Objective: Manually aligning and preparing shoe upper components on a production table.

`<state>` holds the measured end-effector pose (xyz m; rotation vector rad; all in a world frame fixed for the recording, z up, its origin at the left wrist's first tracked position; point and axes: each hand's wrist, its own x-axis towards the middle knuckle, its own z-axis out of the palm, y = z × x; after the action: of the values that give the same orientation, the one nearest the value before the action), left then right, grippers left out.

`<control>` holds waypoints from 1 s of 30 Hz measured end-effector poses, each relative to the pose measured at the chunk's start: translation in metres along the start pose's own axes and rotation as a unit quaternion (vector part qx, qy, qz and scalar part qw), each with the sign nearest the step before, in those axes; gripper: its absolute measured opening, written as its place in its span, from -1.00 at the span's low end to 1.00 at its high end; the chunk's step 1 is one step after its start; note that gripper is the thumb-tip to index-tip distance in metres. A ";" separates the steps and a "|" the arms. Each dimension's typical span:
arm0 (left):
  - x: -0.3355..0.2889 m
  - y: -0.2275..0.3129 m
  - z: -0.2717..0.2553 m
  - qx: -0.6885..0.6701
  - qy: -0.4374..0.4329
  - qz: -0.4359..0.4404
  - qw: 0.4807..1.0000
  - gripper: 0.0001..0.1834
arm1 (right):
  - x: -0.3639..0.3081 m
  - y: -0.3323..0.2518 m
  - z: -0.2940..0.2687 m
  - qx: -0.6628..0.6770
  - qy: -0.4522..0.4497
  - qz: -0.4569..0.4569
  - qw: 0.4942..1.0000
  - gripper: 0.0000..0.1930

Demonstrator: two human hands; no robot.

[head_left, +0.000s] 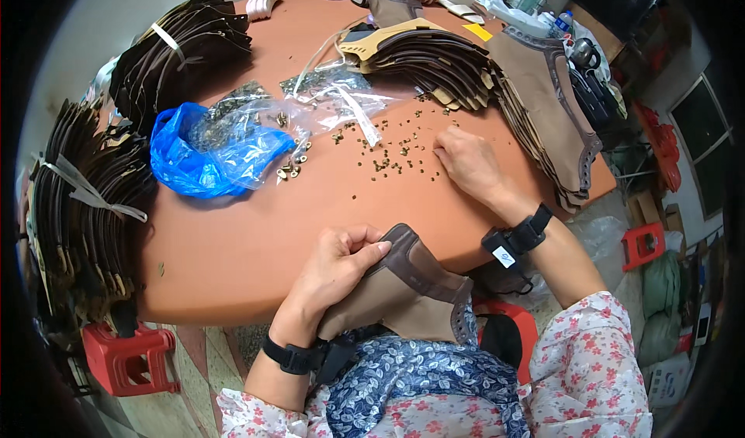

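Observation:
In my left hand (334, 266) is a brown shoe upper (403, 298), gripped at its dark top edge between thumb and fingers. The upper hangs over my lap, and a row of small holes runs along its right edge. My right hand (469, 162) rests low at the table, its thumb and fingertips pressed together. Whatever those fingertips may hold is too small to make out. Just left of them, many tiny brass-coloured metal pieces (400, 149) lie scattered. Larger ring-like metal fittings (289, 172) sit further left, beside a blue plastic bag (174, 155).
Stacked shoe uppers stand at the right (535, 89) and back (434, 58) of the orange-brown table (256, 244). Tied bundles of dark pieces (85, 205) line the left edge. Clear bags (326, 81) lie mid-table. Red stools (128, 356) stand below.

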<state>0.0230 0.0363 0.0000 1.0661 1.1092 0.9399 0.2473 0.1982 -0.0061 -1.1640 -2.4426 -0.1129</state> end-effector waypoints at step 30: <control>-0.001 -0.002 -0.001 -0.043 -0.031 0.017 0.998 -0.73 | -0.062 -0.103 -0.041 0.140 0.107 -0.129 0.976 -0.86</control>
<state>0.0225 0.0352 -0.0022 1.0401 0.9942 0.9673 0.2174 0.0766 0.0163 -0.6744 -2.3145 0.0270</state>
